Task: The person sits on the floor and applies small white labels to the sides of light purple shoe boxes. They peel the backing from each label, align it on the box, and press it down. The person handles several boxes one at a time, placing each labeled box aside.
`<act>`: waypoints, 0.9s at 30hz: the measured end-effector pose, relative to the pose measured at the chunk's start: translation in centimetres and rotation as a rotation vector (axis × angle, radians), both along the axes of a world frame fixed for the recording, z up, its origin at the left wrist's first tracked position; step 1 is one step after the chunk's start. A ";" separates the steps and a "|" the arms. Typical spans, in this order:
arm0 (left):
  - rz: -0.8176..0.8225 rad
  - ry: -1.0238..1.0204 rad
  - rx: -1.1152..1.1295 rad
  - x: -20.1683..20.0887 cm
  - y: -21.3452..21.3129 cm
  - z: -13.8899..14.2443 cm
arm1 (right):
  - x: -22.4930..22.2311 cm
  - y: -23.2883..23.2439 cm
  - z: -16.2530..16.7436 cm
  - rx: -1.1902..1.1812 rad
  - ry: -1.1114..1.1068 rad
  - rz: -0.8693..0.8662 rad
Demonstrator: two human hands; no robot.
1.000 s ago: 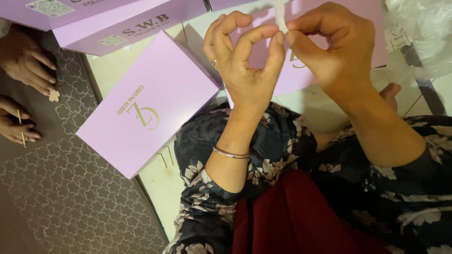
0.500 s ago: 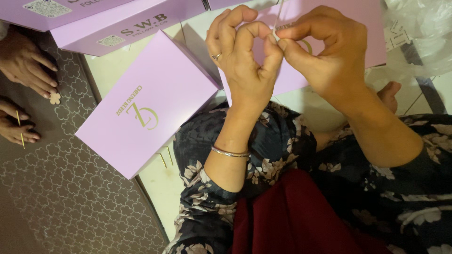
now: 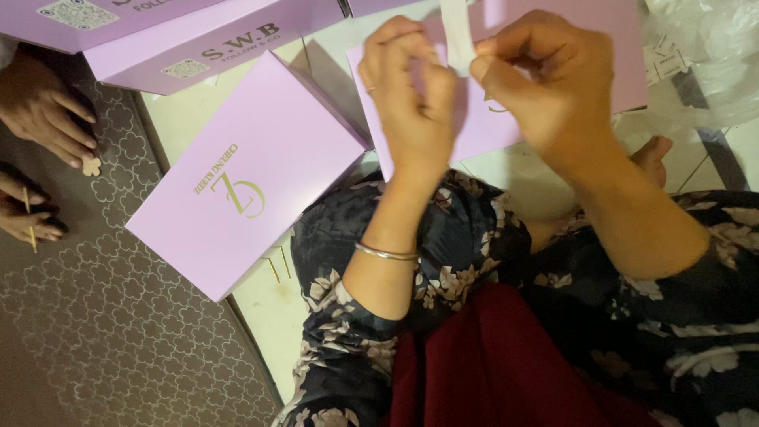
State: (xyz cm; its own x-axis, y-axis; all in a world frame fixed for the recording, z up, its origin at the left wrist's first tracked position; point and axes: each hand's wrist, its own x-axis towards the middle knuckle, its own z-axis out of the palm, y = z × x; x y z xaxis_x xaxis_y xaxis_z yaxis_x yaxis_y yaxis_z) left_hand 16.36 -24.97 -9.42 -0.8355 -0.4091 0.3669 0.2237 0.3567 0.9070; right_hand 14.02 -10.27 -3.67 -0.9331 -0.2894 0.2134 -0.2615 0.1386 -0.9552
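Lilac boxes (image 3: 245,178) fill the upper left of the frame. At top centre, left hand (image 3: 411,103) and right hand (image 3: 545,83) pinch a white strip (image 3: 457,35), fingertips closed on it. Best to grip it near its edge, pulling evenly.

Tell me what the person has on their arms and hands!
The left hand has a small ring on one finger, and a thin silver metal bangle circles that wrist. The right hand shows no jewellery. Both arms come out of loose dark navy sleeves with a pale flower print, pushed up so the forearms are bare.
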 end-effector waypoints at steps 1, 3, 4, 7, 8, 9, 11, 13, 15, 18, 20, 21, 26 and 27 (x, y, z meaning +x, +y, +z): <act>0.014 0.007 0.023 0.0 -0.3 0.0 | 0.0 0.0 0.3 -0.044 -0.092 -0.020; 0.027 0.023 0.065 0.2 -0.8 0.2 | -0.1 0.2 0.9 -0.039 -0.150 -0.052; 0.021 0.031 0.064 0.4 -0.8 0.4 | -0.2 0.2 1.1 -0.037 -0.176 -0.069; -0.004 0.044 0.012 1.3 -0.6 1.3 | -0.2 0.2 1.1 -0.105 -0.198 -0.056; -0.014 0.046 -0.018 1.6 -0.5 1.6 | -0.2 0.1 1.0 -0.072 -0.167 -0.056; -0.025 0.044 -0.056 1.7 -0.4 1.8 | -0.2 0.0 0.8 -0.039 -0.135 -0.056; -0.030 0.046 -0.083 1.6 -0.3 2.3 | -0.3 0.0 0.6 -0.017 -0.059 -0.043; -0.014 0.046 -0.075 1.4 -0.2 2.5 | -0.3 -0.1 0.4 -0.039 0.029 -0.016; 0.005 0.031 -0.092 1.2 -0.2 2.6 | -0.2 -0.1 0.4 0.110 0.139 -0.030; 0.010 0.019 -0.107 1.1 -0.2 2.5 | -0.1 -0.1 0.6 0.197 0.033 -0.086; 0.004 0.026 -0.122 1.0 -0.2 2.3 | 0.0 0.0 0.7 0.227 0.078 -0.073; 0.002 0.034 -0.138 1.0 -0.3 2.3 | 0.0 0.0 0.7 0.249 0.203 -0.034; -0.016 0.047 -0.253 0.8 -0.5 2.1 | -0.2 0.2 0.2 0.243 0.353 0.043; -0.023 0.043 -0.262 0.8 -0.5 2.1 | -0.2 0.3 0.0 0.237 0.375 0.053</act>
